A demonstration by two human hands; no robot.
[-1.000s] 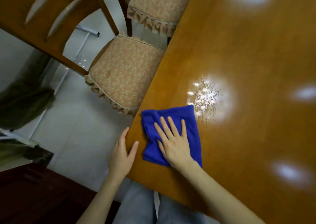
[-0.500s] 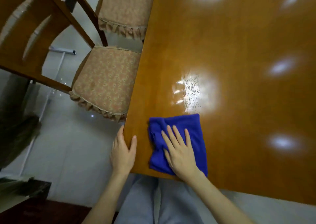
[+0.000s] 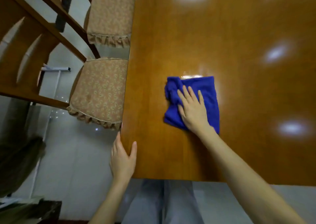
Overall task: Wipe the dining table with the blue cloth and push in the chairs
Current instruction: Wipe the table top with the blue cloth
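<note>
A folded blue cloth (image 3: 207,90) lies on the glossy wooden dining table (image 3: 230,44), a little in from its near left corner. My right hand (image 3: 193,109) lies flat on the cloth with straight, spread fingers. My left hand (image 3: 122,158) rests on the table's left edge near the corner, thumb on top and fingers down the side. Two wooden chairs stand along the left side: the nearer one (image 3: 100,90) and the farther one (image 3: 109,18), each with a patterned tan seat cushion partly under the table edge.
Pale tiled floor (image 3: 71,155) runs along the left of the table. A dark cabinet corner (image 3: 34,211) sits at the lower left. A dark drape (image 3: 18,162) hangs at the left edge. My grey trouser legs (image 3: 162,205) show below the near table edge.
My right hand has slid the cloth away from the near corner, farther onto the table and to the right, over the speckled patch. The left hand stays on the table edge.
</note>
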